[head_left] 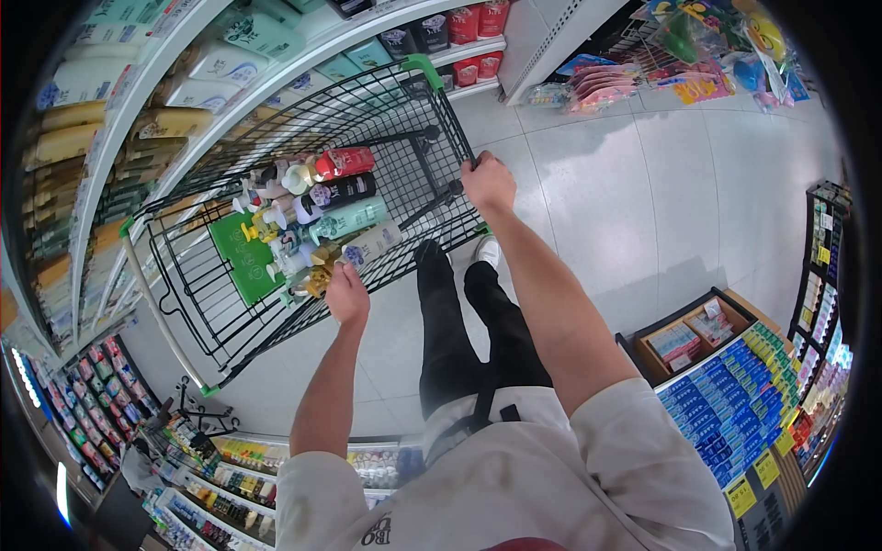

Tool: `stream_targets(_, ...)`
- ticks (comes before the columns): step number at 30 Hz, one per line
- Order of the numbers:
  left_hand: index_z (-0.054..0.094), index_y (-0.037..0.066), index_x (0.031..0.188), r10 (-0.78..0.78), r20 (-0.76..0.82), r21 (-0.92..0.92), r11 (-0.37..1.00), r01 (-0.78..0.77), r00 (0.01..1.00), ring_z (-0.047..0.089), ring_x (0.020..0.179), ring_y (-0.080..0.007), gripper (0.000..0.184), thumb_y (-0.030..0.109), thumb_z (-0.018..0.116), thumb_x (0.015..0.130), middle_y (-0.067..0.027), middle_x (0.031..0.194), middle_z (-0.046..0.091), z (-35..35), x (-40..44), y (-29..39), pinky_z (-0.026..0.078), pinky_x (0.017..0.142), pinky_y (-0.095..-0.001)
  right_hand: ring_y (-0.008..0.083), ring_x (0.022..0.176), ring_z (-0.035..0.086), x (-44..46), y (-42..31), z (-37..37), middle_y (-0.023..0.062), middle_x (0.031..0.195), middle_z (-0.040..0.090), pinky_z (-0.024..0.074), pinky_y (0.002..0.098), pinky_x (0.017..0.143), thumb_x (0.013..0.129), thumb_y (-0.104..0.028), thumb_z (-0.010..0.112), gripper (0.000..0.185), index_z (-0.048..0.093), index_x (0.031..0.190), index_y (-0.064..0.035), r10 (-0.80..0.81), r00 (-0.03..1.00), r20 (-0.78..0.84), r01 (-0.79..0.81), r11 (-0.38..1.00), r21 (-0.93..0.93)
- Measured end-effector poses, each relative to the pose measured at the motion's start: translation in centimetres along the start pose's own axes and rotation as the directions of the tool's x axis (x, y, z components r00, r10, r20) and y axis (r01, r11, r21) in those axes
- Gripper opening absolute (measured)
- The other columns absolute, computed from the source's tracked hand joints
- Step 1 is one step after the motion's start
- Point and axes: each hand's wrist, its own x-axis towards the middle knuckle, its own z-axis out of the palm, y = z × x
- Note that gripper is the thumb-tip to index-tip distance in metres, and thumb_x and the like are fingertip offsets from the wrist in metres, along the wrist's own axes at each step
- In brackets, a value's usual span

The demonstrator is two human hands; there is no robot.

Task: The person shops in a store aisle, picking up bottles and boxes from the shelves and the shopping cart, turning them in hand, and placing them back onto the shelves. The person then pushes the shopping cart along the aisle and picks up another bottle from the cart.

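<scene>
A black wire shopping cart with green corner pieces stands beside the shelf. Pump bottles lie on their sides in it, among them a red bottle, a black bottle, a mint-green bottle and a pale grey bottle. My right hand is wrapped around the cart's rim at the far end. Over the near side, my left hand has its fingers closed next to the gold bottle and the pale grey one. What those fingers grip is hidden.
Shelves of bottles run along the left, close to the cart. Bagged toys hang at the top right. A display of blue boxes stands at the lower right, beside a wooden bin. Pale tiled floor lies between.
</scene>
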Motion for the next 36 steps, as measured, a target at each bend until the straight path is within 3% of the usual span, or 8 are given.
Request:
stream_targets(8,0.052,0.007,0.085,0.071,-0.002,-0.053,0.996,-0.071,0.997,0.058,0.071,-0.0417,0.021,0.026,0.048,0.093,-0.0184,0.073,0.061,-0.4,-0.2,0.1,0.044,0.06,-0.0479,0.0363,0.093,0.062,-0.1,0.0,-0.1,0.019,0.098,0.065,0.0496,0.045,0.082,0.084,-0.033,0.054,0.034,0.059,0.098,-0.0024,-0.002,1.0,-0.001,0.002,1.0,0.03)
stream_targets(10,0.051,0.007,0.086,-0.025,0.061,-0.123,0.992,0.032,0.998,0.059,0.07,-0.0399,0.021,0.027,0.051,0.092,-0.0171,0.071,0.061,-0.6,-0.2,0.4,0.045,0.06,-0.046,0.0366,0.093,0.062,-0.2,-0.1,-0.4,0.0194,0.098,0.065,0.0495,0.0453,0.082,0.084,-0.033,0.053,0.034,0.059,0.098,-0.0023,-0.003,1.0,0.006,0.003,1.0,0.031)
stream_targets(14,0.053,0.006,0.083,-0.062,0.036,-0.119,0.991,0.066,0.997,0.059,0.069,-0.0384,0.028,0.032,0.05,0.092,-0.0163,0.071,0.061,-0.5,0.0,0.8,0.046,0.06,-0.0455,0.037,0.093,0.062,0.0,-0.1,-0.2,0.02,0.097,0.065,0.0494,0.0455,0.082,0.084,-0.033,0.053,0.035,0.06,0.098,-0.0018,-0.002,1.0,0.012,0.001,1.0,0.027)
stream_targets(20,0.06,0.004,0.08,-0.071,0.095,0.067,0.996,0.065,0.993,0.06,0.069,-0.0392,0.041,0.039,0.044,0.093,-0.0181,0.075,0.063,-0.3,0.6,0.5,0.046,0.059,-0.0476,0.0368,0.093,0.063,0.1,-0.1,-0.1,0.0201,0.097,0.065,0.0495,0.045,0.081,0.084,-0.034,0.053,0.036,0.06,0.098,-0.0013,-0.006,1.0,-0.003,0.006,1.0,0.02)
stream_targets(23,0.061,0.006,0.084,-0.113,0.138,0.067,0.992,0.105,0.984,0.06,0.071,-0.0406,0.037,0.038,0.044,0.093,-0.0182,0.076,0.063,-0.2,0.7,0.3,0.046,0.06,-0.0484,0.0366,0.092,0.063,0.2,0.0,0.1,0.02,0.097,0.065,0.0496,0.045,0.081,0.084,-0.034,0.054,0.036,0.06,0.098,-0.0016,-0.008,1.0,0.005,0.008,1.0,0.013)
stream_targets(29,0.056,0.007,0.085,-0.059,0.081,0.111,0.993,0.049,0.995,0.061,0.069,-0.039,0.03,0.035,0.047,0.093,-0.0156,0.073,0.064,-0.3,0.5,0.3,0.046,0.06,-0.0471,0.0361,0.091,0.063,0.0,-0.1,-0.2,0.0194,0.096,0.065,0.05,0.0447,0.08,0.084,-0.034,0.054,0.035,0.059,0.097,-0.002,-0.023,1.0,-0.006,0.023,1.0,-0.001)
stream_targets(34,0.051,0.008,0.085,-0.117,0.096,-0.027,0.992,0.12,0.988,0.061,0.068,-0.0367,0.022,0.029,0.054,0.091,-0.0122,0.071,0.063,-0.6,0.4,1.0,0.045,0.061,-0.0459,0.0358,0.09,0.063,0.1,0.1,-0.1,0.0184,0.096,0.065,0.0501,0.0448,0.08,0.084,-0.034,0.054,0.034,0.059,0.096,-0.0027,-0.006,1.0,-0.012,0.006,1.0,0.003)
stream_targets(36,0.053,0.007,0.085,-0.118,0.1,-0.007,0.993,0.119,0.988,0.061,0.069,-0.0369,0.027,0.033,0.05,0.093,-0.013,0.072,0.064,-0.4,0.6,0.8,0.045,0.061,-0.0467,0.0357,0.09,0.063,0.0,-0.1,-0.1,0.0181,0.096,0.065,0.0501,0.0448,0.08,0.084,-0.034,0.054,0.034,0.059,0.096,-0.0029,-0.009,1.0,-0.011,0.01,1.0,0.008)
